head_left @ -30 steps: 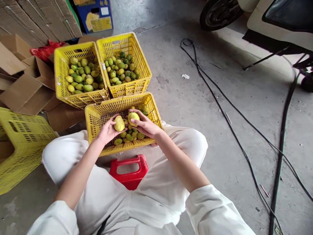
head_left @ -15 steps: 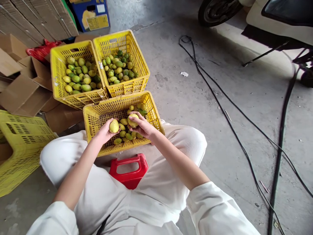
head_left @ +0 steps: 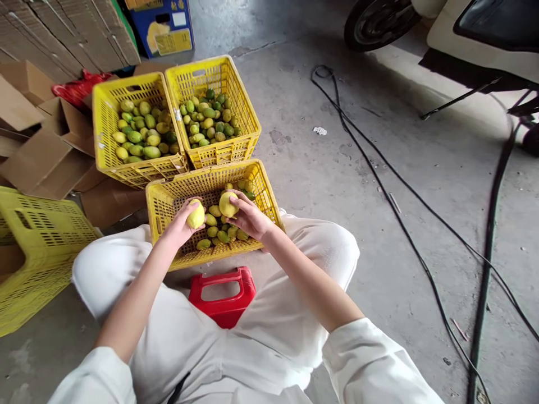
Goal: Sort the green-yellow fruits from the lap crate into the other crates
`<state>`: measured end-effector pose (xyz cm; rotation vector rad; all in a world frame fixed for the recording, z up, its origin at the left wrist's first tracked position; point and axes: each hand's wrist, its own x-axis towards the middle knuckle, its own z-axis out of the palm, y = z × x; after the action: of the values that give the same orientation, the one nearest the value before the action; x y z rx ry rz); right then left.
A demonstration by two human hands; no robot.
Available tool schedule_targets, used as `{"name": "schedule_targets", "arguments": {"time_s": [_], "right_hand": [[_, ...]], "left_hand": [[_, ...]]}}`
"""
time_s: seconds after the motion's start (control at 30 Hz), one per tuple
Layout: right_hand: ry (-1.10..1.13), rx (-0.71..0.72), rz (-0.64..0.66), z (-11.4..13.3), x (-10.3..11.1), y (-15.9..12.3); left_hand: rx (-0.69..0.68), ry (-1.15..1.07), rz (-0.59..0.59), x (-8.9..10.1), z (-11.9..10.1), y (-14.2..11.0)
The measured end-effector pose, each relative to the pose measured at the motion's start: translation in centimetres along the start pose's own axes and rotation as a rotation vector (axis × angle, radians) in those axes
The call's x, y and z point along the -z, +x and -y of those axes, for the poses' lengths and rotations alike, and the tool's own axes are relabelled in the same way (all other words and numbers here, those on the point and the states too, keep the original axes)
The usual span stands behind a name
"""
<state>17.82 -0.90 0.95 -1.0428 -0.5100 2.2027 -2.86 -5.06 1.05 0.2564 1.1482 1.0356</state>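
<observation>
My left hand grips a yellow fruit over the near yellow crate. My right hand holds a second yellow fruit just to the right of it, above the same crate. Several green and yellow fruits lie in that crate's bottom right. Behind it stand two more yellow crates, the left one with larger fruits and the right one with smaller green ones.
I sit on a red stool on the concrete floor. Cardboard boxes and another yellow crate are at the left. Black cables run across the floor at the right. A vehicle's wheel is at the top right.
Both hands have turned their fruits and moved slightly apart over the near crate. The left hand's fruit has shifted a little to the left.
</observation>
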Motion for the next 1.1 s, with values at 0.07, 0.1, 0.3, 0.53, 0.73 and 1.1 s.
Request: {"name": "schedule_targets", "arguments": {"time_s": [0.07,0.1,0.3,0.53,0.73,1.1], "right_hand": [[-0.026,-0.017,0.019,-0.1,0.0,-0.2],[-0.033,-0.033,0.036,-0.1,0.0,-0.2],[0.112,-0.065,0.077,0.0,0.0,0.1],[0.134,0.015,0.033,0.7,-0.4,-0.1],[0.042,0.055,-0.011,0.1,-0.7,-0.4],[0.150,0.031,0.040,0.5,-0.6,-0.1]], "left_hand": [[0.058,-0.028,-0.033,-0.1,0.1,0.0],[0.088,-0.046,-0.054,-0.2,0.1,0.0],[0.073,-0.215,-0.088,-0.6,-0.7,-0.7],[-0.041,-0.149,0.023,-0.3,-0.4,-0.6],[0.087,-0.122,-0.032,-0.7,-0.2,-0.6],[-0.118,0.000,-0.007,-0.2,-0.1,-0.3]]}}
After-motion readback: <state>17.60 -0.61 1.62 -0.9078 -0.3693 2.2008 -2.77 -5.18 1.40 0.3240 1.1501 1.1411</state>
